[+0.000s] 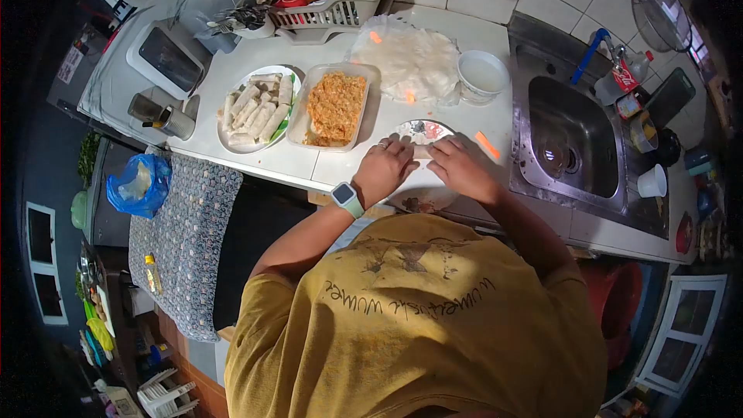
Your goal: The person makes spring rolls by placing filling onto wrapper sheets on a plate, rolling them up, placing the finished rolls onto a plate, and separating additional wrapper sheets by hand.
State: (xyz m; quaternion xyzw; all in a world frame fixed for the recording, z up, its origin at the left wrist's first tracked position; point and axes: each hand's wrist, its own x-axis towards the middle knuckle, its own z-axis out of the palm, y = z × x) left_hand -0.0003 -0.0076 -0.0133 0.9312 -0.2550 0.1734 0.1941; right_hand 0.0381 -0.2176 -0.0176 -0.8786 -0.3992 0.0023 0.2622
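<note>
My left hand, with a watch on its wrist, and my right hand are side by side over a white plate with a floral pattern. Between my fingertips lies a pale spring roll, its ends covered by my fingers. Both hands have curled fingers pressed on it. Behind the plate is a stack of thin white wrappers on plastic. To the left sits a plastic tub of orange-brown filling. Further left, a plate holds several finished rolls.
A white bowl of pale liquid stands by the wrappers. On the right is a steel sink with a blue tap. A dish rack, a metal cup and a white appliance stand at the back and left.
</note>
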